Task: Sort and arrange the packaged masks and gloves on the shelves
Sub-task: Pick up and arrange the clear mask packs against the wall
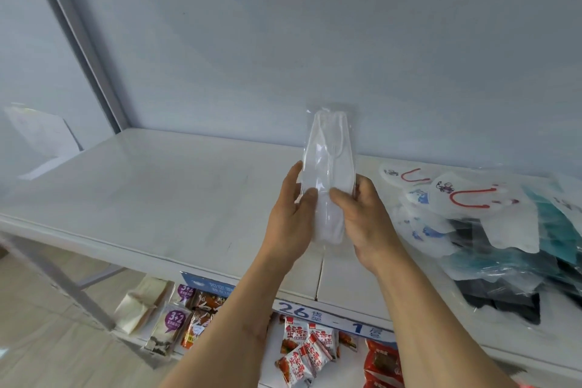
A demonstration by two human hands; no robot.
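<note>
Both hands, left hand (291, 217) and right hand (362, 217), hold white mask packet (329, 161) upright.

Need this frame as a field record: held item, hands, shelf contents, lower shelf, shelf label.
held item: white folded mask in a clear plastic sleeve, upright above the shelf
left hand: left hand grips the sleeve's left edge, thumb on its front
right hand: right hand grips the right edge, thumb on its front
shelf: white shelf board
pile: heap of packaged masks, white printed, teal and black, on the shelf's right side
lower shelf: red and white snack packets
label: blue-and-white shelf tag reading 26 and 1
</note>
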